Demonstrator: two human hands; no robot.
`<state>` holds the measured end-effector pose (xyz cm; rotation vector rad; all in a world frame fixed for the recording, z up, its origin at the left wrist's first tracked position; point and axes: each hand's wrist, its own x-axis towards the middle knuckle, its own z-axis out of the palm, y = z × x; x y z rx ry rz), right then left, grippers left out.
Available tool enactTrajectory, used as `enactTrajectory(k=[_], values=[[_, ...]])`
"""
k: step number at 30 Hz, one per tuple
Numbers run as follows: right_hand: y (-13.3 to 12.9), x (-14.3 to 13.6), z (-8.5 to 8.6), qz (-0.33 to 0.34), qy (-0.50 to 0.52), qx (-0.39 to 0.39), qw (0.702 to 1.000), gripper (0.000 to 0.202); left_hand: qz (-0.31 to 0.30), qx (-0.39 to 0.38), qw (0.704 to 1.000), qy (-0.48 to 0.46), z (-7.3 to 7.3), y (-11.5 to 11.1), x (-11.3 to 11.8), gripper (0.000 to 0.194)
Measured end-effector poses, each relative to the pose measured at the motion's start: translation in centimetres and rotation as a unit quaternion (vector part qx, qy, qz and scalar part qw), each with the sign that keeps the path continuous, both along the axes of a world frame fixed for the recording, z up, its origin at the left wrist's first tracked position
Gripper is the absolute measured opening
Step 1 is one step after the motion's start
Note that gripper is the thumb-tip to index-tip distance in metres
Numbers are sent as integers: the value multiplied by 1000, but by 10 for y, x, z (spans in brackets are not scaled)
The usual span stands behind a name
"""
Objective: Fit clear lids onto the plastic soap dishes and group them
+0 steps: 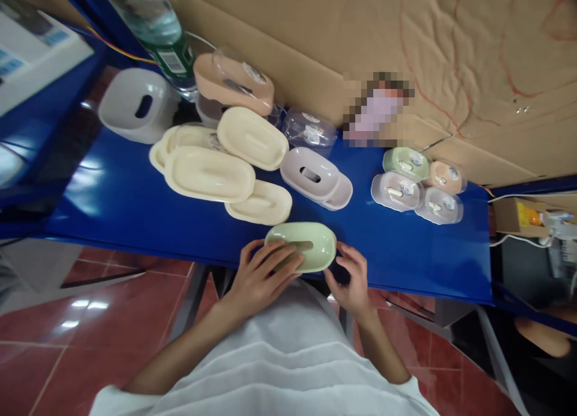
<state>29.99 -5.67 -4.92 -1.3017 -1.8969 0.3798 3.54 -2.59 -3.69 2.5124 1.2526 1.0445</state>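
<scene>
A light green oval plastic piece (320, 247) with a long slot lies at the front edge of the blue table. My left hand (265, 275) rests over its left part, fingers spread across the slot. At its right end is my right hand (354, 275), fingers apart and curved beside the rim. Just beyond are cream oval lids (210, 174), one of them (261, 202) partly under another. A pale lilac oval piece (311, 172) with a slot sits behind the green one, stacked on a similar piece.
Four small lidded boxes (406, 163) stand on the right of the blue table (464, 253). At the back left are a grey-white container (135, 106), a peach container (234, 85), a water bottle (157, 37) and clear covers (309, 130). Another person's arm (543, 338) shows far right.
</scene>
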Motion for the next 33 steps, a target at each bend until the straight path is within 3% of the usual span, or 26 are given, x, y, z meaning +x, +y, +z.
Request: enactTrajectory(k=[4, 6, 9, 14, 18, 24, 28, 31, 33], values=[[2, 10, -2, 44, -67, -16, 997, 69, -31, -8, 999, 31, 2, 3, 11, 29], [7, 15, -1, 76, -137, -23, 987, 63, -45, -16, 997, 52, 2, 6, 14, 30], [16, 18, 3, 116, -162, -38, 979, 55, -57, -24, 996, 72, -2, 7, 14, 31], [22, 17, 4, 113, -178, -15, 977, 57, -75, -29, 992, 92, -16, 3, 9, 40], [20, 14, 7, 117, -190, -3, 975, 58, -69, -28, 994, 86, -15, -1, 7, 39], [31, -2, 20, 149, -188, 13, 971, 55, -37, -11, 997, 64, -10, -10, -22, 28], [78, 0, 52, 165, -232, 70, 956, 50, 6, -16, 999, 50, -10, -17, -49, 19], [141, 4, 86, 160, -252, 102, 949, 40, 31, -10, 999, 30, -12, -20, -57, 21], [189, 1, 103, 148, -272, 84, 947, 38, 39, -3, 999, 1, -13, -20, -54, 25]])
